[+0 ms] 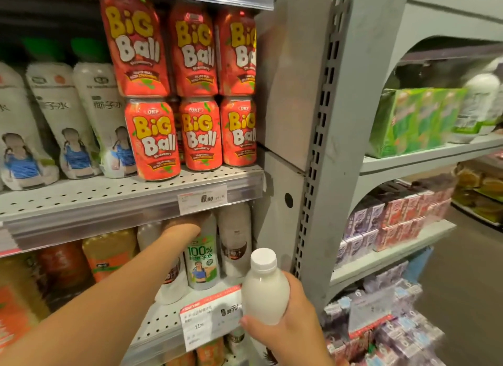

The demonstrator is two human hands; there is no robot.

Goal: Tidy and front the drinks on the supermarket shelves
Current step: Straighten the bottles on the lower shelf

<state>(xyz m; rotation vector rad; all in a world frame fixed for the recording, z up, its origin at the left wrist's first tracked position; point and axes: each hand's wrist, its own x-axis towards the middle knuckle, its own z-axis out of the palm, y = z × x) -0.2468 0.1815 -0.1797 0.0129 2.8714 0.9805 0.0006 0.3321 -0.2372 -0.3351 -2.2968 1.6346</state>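
The right hand is gripping a white bottle, milky and unlabelled on the side showing, with a ribbed white cap, held upright just in front of the lower shelf. The left hand is reaching under the upper shelf onto the top of a green-labelled coconut water bottle; its fingers are hidden, so I cannot tell its grip.
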